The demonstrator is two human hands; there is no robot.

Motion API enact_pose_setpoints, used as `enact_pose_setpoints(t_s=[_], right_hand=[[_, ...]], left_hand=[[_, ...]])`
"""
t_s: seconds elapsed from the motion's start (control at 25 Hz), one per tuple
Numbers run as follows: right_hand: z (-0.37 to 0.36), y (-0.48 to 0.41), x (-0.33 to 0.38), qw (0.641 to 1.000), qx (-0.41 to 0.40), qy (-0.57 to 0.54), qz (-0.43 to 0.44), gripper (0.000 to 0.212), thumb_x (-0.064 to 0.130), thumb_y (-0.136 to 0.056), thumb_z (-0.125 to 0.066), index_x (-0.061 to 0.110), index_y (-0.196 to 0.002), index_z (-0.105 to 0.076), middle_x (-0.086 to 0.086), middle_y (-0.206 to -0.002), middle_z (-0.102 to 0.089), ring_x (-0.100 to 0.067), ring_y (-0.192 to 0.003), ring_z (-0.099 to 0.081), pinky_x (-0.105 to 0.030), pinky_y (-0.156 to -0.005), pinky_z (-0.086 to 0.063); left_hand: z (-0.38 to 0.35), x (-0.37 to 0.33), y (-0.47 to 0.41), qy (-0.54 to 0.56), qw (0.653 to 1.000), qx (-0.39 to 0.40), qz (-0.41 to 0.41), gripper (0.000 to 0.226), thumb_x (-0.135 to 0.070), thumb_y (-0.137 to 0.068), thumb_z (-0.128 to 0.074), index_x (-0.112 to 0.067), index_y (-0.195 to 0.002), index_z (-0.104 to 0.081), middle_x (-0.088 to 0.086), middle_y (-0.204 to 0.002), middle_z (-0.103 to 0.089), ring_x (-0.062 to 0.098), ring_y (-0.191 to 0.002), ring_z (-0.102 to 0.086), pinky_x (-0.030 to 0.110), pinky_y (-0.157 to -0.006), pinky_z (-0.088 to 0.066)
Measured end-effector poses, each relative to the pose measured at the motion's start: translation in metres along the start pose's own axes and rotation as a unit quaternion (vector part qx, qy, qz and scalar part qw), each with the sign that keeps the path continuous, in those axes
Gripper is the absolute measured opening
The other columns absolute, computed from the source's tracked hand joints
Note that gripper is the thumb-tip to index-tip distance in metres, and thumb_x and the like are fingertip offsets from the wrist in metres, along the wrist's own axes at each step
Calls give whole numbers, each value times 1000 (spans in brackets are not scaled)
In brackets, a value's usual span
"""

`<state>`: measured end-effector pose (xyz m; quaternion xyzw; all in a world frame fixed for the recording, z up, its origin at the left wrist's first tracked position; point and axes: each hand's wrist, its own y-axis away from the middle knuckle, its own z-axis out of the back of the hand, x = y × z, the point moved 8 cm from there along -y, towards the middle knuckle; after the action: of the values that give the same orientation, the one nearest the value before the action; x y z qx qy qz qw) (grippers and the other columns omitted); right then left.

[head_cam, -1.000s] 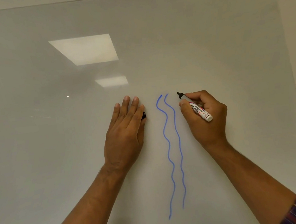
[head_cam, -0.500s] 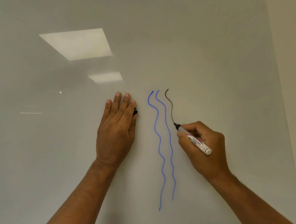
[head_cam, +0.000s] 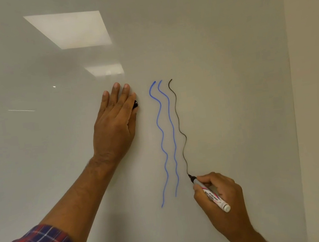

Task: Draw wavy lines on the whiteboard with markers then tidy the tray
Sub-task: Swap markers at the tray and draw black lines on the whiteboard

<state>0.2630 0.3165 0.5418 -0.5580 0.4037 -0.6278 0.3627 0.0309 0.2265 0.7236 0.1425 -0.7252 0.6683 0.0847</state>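
The glossy whiteboard [head_cam: 228, 74] fills the view. Two blue wavy lines [head_cam: 162, 140] run down its middle, and a black wavy line [head_cam: 181, 130] runs just right of them. My right hand [head_cam: 222, 199] grips a black marker [head_cam: 209, 193] with a white barrel, its tip touching the board at the black line's lower end. My left hand [head_cam: 115, 125] lies flat against the board left of the lines. A small black marker cap [head_cam: 135, 104] peeks out by its index finger, pinned under the hand. No tray is in view.
The whiteboard's right edge [head_cam: 293, 106] meets a beige wall. Ceiling lights reflect in the board's upper left. Blank board lies right of the black line and below my left forearm.
My right hand has moved down the board, drawing the black wavy line from the top to near the blue lines' lower ends. My left hand has stayed flat in place.
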Motion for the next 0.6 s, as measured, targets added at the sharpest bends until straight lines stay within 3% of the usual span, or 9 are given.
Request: enact_pose_setpoints(t_s=[0.16, 0.28, 0.4, 0.52, 0.6], right_hand=[[-11, 24, -12, 998, 55, 22, 1, 17, 35, -81, -69, 19, -82, -74, 12, -70, -68, 9, -73, -62, -3, -70, -45], [-8, 24, -21, 994, 56, -49, -78, 4, 22, -82, -80, 22, -82, -76, 8, -71, -73, -3, -64, -67, -12, -61, -50], [7, 2, -19, 982, 6, -129, -138, 23, -2, -81, -81, 19, -78, -75, -3, -69, -73, -16, -60, -65, -23, -56, -48], [21, -48, 8, 983, -46, -149, -99, 13, 3, -83, -82, 13, -83, -74, -9, -74, -75, -33, -67, -71, -33, -57, -53], [24, -85, 27, 984, -62, -149, -70, 11, 9, -82, -82, 12, -84, -72, -6, -74, -75, -25, -66, -72, -31, -57, -53]], left_hand=[[-1, 0, 0, 4, 1000, 4, 0, 40, -19, -113, -54, 1, -148, -57, 18, -157, -52, 36, -151, -43, 57, -125, -35], [0, 1, 0, 5, 1000, 4, 1, 40, -19, -113, -54, 2, -148, -56, 18, -156, -52, 37, -151, -43, 57, -125, -34], [1, 0, 0, 6, 1000, 0, 0, 40, -18, -113, -54, 1, -147, -57, 18, -156, -52, 36, -151, -43, 56, -126, -34], [1, -1, 0, 5, 1000, -2, 0, 40, -19, -113, -53, 2, -147, -57, 18, -156, -52, 36, -151, -43, 56, -126, -34], [1, -1, 0, 7, 1000, -2, -1, 40, -20, -113, -53, 2, -146, -57, 18, -156, -53, 36, -151, -44, 56, -126, -35]])
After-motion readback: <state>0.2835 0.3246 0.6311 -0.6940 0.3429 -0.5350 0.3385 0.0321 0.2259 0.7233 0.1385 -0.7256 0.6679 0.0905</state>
